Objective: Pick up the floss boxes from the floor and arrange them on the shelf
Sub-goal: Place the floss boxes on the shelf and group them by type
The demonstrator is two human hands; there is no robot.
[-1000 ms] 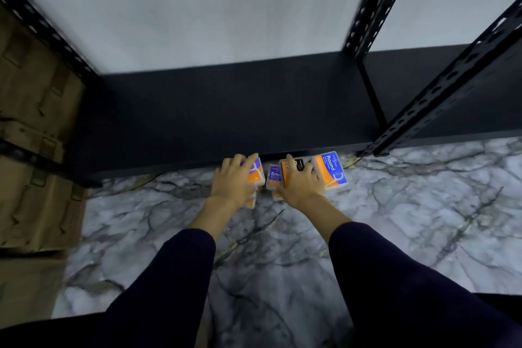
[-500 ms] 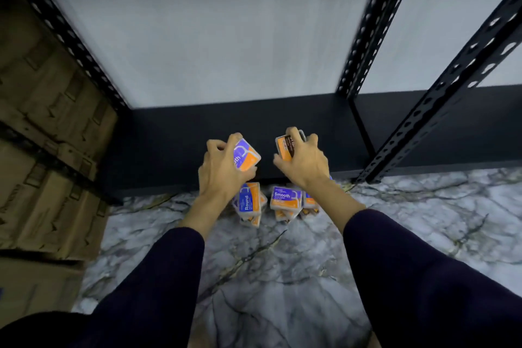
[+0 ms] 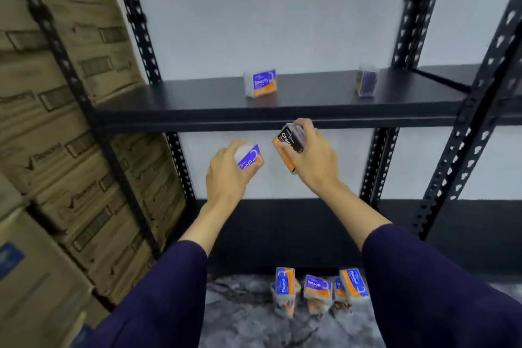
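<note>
Both hands, left hand (image 3: pixel 226 175) and right hand (image 3: pixel 313 158), each grip a floss box below the shelf (image 3: pixel 197 118), where two boxes (image 3: pixel 260 83) stand, several boxes on the floor (image 3: pixel 316 288) beneath them.

- Even, soft light all over, the white back wall (image 3: pixel 282 22) brightest, no hard shadows.
- Motion blur smears the cartons (image 3: pixel 70 121) on the left and the rack uprights (image 3: pixel 480 93).
- Wide-angle bending bows the edges.
- Faint sheen along the shelf (image 3: pixel 197 99).

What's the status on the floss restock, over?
Left hand grips a Smooth box; right hand grips a black box. Both below the shelf edge. Floor pile remains. Nothing blocking.
</note>
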